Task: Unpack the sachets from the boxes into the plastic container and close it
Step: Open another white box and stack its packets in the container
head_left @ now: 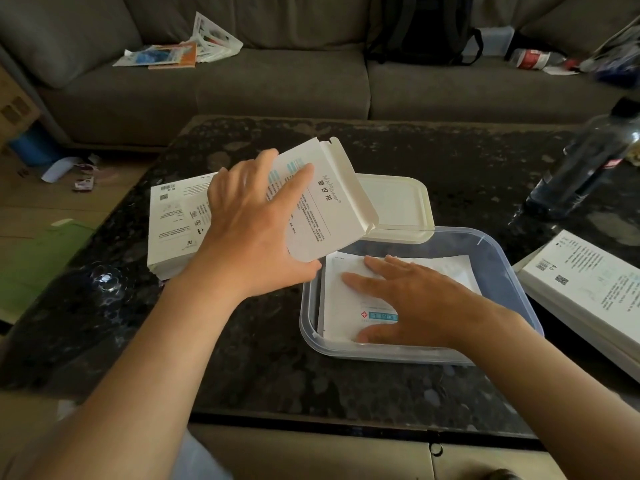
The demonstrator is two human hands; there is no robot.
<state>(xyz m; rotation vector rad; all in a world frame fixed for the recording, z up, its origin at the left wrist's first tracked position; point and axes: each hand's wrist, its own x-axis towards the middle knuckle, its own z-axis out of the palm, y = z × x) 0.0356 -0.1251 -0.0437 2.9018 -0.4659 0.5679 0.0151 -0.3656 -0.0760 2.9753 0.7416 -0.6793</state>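
Your left hand (pixel 249 220) grips an opened white carton (pixel 325 202), tilted with its flap end up, at 10 o'clock of the clear plastic container (pixel 381 353), while your right hand (pixel 415 299) lies flat, fingers straight, on the white sachets (pixel 341 313) inside it. The cream lid (pixel 398 206) rests on the dark stone table (pixel 277 358) at the container's 12 o'clock, touching its far rim. A second carton (pixel 176 223) lies flat at 9 o'clock, a third carton (pixel 588 289) at 3 o'clock, and a dark bottle (pixel 585 157) at 2 o'clock.
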